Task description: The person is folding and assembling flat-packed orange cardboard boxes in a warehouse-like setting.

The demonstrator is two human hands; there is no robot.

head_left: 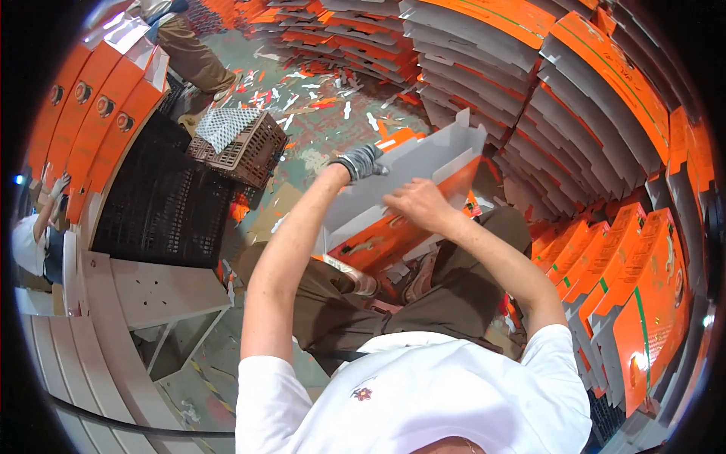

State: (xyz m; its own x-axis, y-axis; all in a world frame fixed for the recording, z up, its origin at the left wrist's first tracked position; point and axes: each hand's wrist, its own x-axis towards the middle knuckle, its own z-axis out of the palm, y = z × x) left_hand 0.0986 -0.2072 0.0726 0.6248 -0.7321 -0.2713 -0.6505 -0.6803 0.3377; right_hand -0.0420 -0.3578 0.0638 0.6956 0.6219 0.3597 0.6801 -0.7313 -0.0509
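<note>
An orange cardboard box (pixel 397 200) with a grey inside stands open and tilted across my lap, between my knees. My left hand (pixel 363 163), in a grey striped glove, is closed on its far wall towards the left. The bare right hand (pixel 420 205) has its fingers bent over the rim of the near wall, around the middle. Part of each hand's fingers is hidden by the cardboard or by the hand itself. End flaps stick up at the box's far right corner.
Tall stacks of flat orange-and-grey cardboard (pixel 484 76) rise ahead and to the right. More folded cardboard (pixel 631 295) stands at my right side. A brown plastic crate (pixel 249 151) sits left, near black crates (pixel 162 189) bearing orange boxes (pixel 98 113). Scraps litter the floor; other people are at left.
</note>
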